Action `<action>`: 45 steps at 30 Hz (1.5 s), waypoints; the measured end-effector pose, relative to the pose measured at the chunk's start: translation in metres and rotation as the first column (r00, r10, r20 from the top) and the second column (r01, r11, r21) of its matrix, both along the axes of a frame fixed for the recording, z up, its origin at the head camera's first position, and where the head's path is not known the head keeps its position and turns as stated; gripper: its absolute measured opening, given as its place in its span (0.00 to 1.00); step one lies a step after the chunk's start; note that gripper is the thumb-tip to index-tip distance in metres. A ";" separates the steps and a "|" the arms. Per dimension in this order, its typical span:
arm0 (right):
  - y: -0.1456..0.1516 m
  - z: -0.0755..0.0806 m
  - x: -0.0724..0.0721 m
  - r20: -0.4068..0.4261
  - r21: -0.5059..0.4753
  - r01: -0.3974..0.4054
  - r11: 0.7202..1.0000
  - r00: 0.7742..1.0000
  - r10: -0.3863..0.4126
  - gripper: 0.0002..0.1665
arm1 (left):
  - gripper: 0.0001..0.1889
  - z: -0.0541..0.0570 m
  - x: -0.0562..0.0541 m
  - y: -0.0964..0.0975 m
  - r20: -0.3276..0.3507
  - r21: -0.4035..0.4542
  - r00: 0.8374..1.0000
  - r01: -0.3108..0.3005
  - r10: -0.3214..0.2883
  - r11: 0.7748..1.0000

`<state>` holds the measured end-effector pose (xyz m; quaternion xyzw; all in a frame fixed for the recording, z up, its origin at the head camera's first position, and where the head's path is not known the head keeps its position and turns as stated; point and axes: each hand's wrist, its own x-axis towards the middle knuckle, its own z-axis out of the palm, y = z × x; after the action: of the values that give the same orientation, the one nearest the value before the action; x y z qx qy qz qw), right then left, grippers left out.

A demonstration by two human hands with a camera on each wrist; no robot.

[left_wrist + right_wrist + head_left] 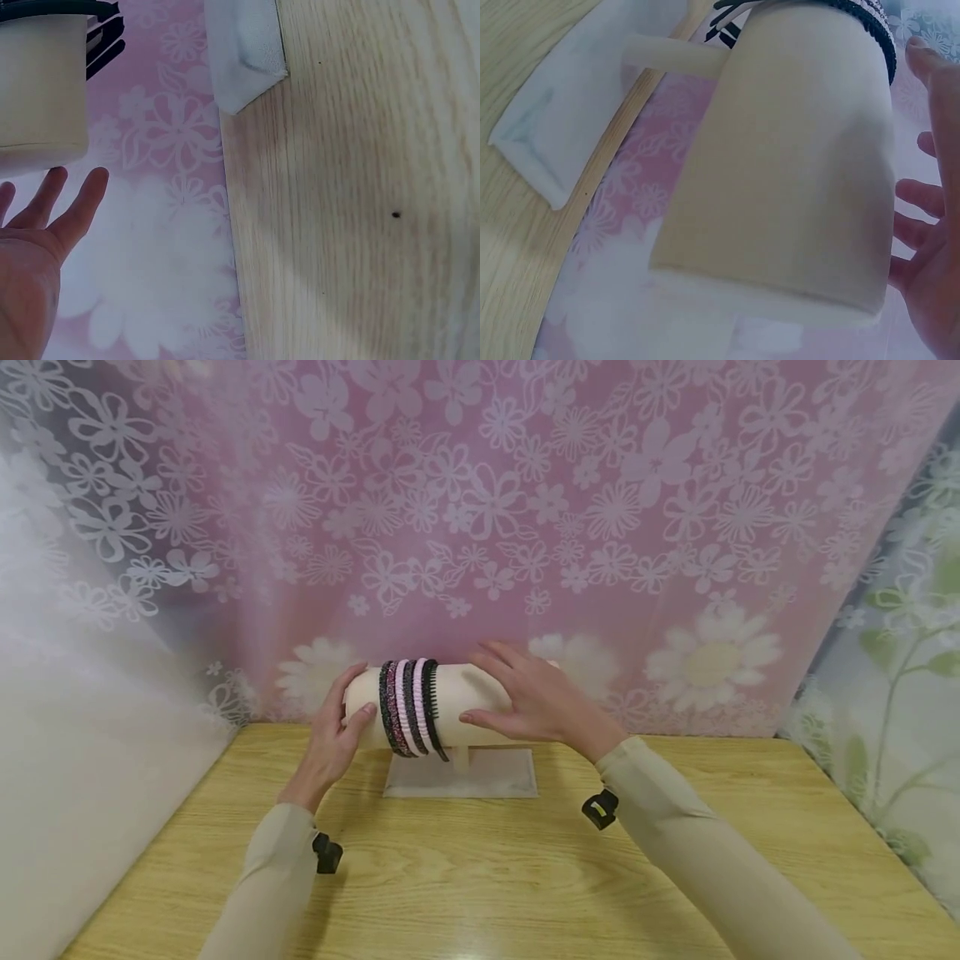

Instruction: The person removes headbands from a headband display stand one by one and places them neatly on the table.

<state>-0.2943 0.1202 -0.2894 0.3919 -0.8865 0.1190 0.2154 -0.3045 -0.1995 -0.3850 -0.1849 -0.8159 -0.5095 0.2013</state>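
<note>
A cream cylindrical roll (480,693) lies level on a stand with a pale flat base (461,775). Several headbands (408,706) circle it left of centre: glittery dark, pink pleated, and a black toothed one (432,702) rightmost. My left hand (337,727) is at the roll's left end, thumb in front and fingers toward the back; in the left wrist view its fingertips are right at the end face. Over the right part of the roll my right hand (536,693) spreads its fingers, with the thumb apart from them. In the right wrist view its fingers (919,199) lie along the roll's side.
The stand rests on a wood-grain table (480,860) near its back edge. Behind it hangs a pink flowered curtain (480,527). White sheeting (90,735) hangs at left and a leaf-patterned one (892,718) at right. Black devices (600,810) are strapped on both wrists.
</note>
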 end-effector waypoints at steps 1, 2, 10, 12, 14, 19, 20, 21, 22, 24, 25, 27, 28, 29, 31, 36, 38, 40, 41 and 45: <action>-0.003 0.001 -0.002 0.015 0.006 -0.007 1.000 1.000 0.007 0.47 | 0.31 0.000 -0.001 0.000 -0.013 -0.008 1.000 -0.006 0.006 1.000; -0.006 0.002 -0.004 0.027 0.014 -0.014 1.000 1.000 0.013 0.47 | 0.31 0.000 -0.002 0.000 -0.025 -0.016 1.000 -0.011 0.011 1.000; -0.026 0.005 -0.017 0.048 0.046 -0.045 0.998 0.998 0.043 0.47 | 0.27 0.003 -0.006 0.004 -0.011 -0.004 1.000 0.004 -0.004 1.000; -0.031 0.005 -0.019 0.071 0.055 -0.035 0.998 0.997 0.031 0.48 | 0.26 0.003 -0.006 0.006 -0.003 0.005 1.000 0.007 -0.007 1.000; -0.034 0.005 -0.020 0.104 0.070 -0.017 0.997 0.995 0.009 0.49 | 0.27 0.001 -0.007 0.006 -0.005 0.005 1.000 0.004 -0.004 1.000; -0.042 0.006 -0.025 0.160 0.129 0.033 0.991 0.986 -0.053 0.53 | 0.27 -0.001 -0.008 0.006 -0.007 0.000 1.000 -0.017 0.017 1.000; -0.043 0.006 -0.026 0.164 0.143 0.040 0.989 0.984 -0.063 0.54 | 0.27 -0.002 -0.008 0.007 -0.005 0.004 1.000 -0.020 0.020 1.000; -0.044 0.007 -0.027 0.169 0.154 0.046 0.987 0.983 -0.072 0.55 | 0.27 -0.002 -0.009 0.007 -0.001 0.009 1.000 -0.020 0.020 1.000; -0.045 0.007 -0.028 0.174 0.165 0.051 0.985 0.982 -0.080 0.56 | 0.26 -0.003 -0.009 0.007 0.000 0.010 1.000 -0.024 0.024 1.000; -0.047 0.008 -0.028 0.186 0.186 0.064 0.980 0.978 -0.099 0.56 | 0.25 -0.003 -0.009 0.008 0.005 0.025 1.000 -0.018 0.018 1.000; -0.048 0.008 -0.028 0.190 0.195 0.070 0.978 0.976 -0.107 0.57 | 0.25 -0.004 -0.009 0.008 0.007 0.031 1.000 -0.016 0.015 0.999; -0.048 0.008 -0.027 0.203 0.205 0.076 0.976 0.972 -0.119 0.57 | 0.25 -0.004 -0.009 0.009 0.011 0.041 1.000 -0.010 0.010 0.999; -0.049 0.008 -0.027 0.211 0.208 0.078 0.975 0.970 -0.122 0.56 | 0.25 -0.005 -0.010 0.009 0.011 0.042 1.000 -0.011 0.010 0.999; -0.049 0.008 -0.027 0.217 0.207 0.078 0.975 0.968 -0.124 0.56 | 0.25 -0.005 -0.010 0.009 0.010 0.045 1.000 -0.012 0.011 0.999; -0.049 0.008 -0.027 0.227 0.202 0.076 0.976 0.966 -0.123 0.56 | 0.25 -0.005 -0.010 0.008 0.008 0.048 1.000 -0.018 0.018 0.999; -0.049 0.007 -0.027 0.229 0.170 0.065 0.983 0.968 -0.104 0.59 | 0.26 -0.004 -0.010 0.008 0.023 0.052 0.999 -0.030 0.029 0.998; -0.048 0.008 -0.026 0.223 0.161 0.059 0.985 0.970 -0.095 0.60 | 0.27 -0.003 -0.010 0.009 0.033 0.048 0.999 -0.028 0.027 0.998; -0.047 0.008 -0.025 0.220 0.155 0.052 0.987 0.972 -0.086 0.59 | 0.27 -0.002 -0.011 0.009 0.037 0.049 0.999 -0.022 0.021 0.999; -0.046 0.008 -0.025 0.219 0.153 0.048 0.987 0.972 -0.081 0.59 | 0.28 -0.002 -0.011 0.009 0.038 0.051 0.999 -0.016 0.014 0.999; -0.046 0.007 -0.024 0.218 0.144 0.042 0.989 0.973 -0.073 0.58 | 0.27 0.001 -0.009 0.008 0.032 0.048 0.999 -0.007 0.005 0.999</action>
<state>-0.3183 0.0744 -0.2827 0.3643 -0.9221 0.0938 0.0904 -0.3131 -0.1913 -0.3841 -0.1692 -0.8071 -0.5314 0.1941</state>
